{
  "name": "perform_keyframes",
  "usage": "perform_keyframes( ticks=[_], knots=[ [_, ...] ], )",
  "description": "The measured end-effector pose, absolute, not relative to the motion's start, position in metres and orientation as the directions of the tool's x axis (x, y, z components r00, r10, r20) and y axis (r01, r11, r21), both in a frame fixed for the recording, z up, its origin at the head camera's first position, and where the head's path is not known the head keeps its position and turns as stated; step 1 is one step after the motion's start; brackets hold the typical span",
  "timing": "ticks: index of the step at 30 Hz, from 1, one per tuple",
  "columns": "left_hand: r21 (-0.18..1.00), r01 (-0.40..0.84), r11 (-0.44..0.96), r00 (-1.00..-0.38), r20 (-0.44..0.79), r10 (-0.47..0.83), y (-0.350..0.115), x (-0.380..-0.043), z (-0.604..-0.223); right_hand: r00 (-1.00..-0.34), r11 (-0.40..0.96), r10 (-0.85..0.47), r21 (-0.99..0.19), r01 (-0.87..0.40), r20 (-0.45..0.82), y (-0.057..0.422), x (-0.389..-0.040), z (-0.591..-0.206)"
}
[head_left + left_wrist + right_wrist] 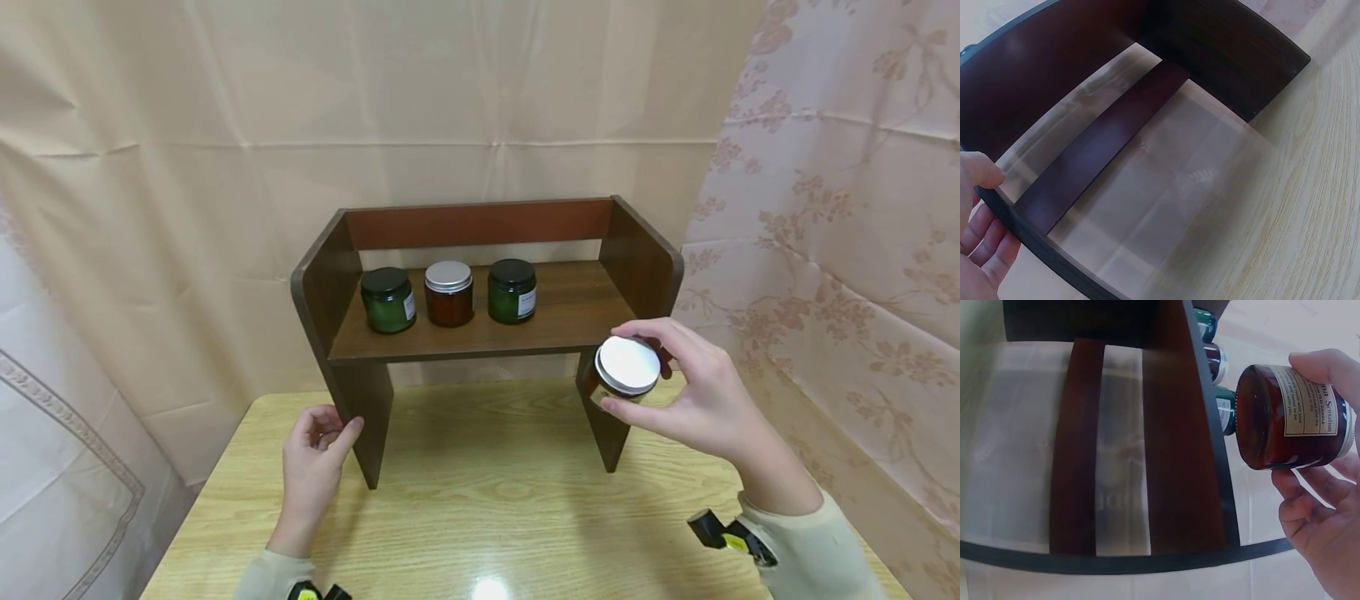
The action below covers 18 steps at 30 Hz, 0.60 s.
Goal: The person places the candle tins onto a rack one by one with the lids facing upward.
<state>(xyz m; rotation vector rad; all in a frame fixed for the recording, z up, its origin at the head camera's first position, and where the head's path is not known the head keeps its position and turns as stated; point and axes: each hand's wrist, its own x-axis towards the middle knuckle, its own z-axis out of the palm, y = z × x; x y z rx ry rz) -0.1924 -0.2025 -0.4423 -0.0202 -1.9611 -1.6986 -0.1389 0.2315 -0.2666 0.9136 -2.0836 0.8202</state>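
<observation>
My right hand [697, 392] grips an amber candle jar [1294, 419] with a silver lid [628, 365], thumb on one side and fingers on the other. A cream label faces out in the right wrist view. The jar is in front of the right end of a dark brown wooden shelf [465, 350], tilted a little toward me. My left hand [315, 462] pinches the front edge of the shelf's left side panel [1029, 240], low down, its thumb inside and fingers outside. On the board stand a green jar [388, 302], an amber jar [449, 296] and another green jar [512, 292], in a row.
The shelf stands on a light wood-grain table [480, 508]. Its right side panel [645, 258] rises beside the board's right end. Behind hangs a beige curtain [465, 92], and a floral cloth [847, 208] covers the right side.
</observation>
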Motion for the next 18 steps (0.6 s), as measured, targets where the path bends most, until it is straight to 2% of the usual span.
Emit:
perform_keyframes(
  ticks=[7,14,18],
  knots=[
    [0.914,0.349,0.206,-0.855,0.401,-0.33,-0.203,-0.193,-0.443,-0.515,0.573,-0.333,-0.264,-0.776,0.79,0.235,-0.164,-0.269],
    [0.914,0.351,0.204,-0.856,0.401,-0.327,-0.203,-0.193,-0.443,-0.585,0.553,-0.323,-0.353,-0.755,0.744,0.232,-0.18,-0.267],
    [0.914,0.351,0.203,-0.856,0.401,-0.326,-0.203,-0.193,-0.442,-0.6,0.545,-0.307,-0.381,-0.747,0.739,0.228,-0.187,-0.262]
  ],
)
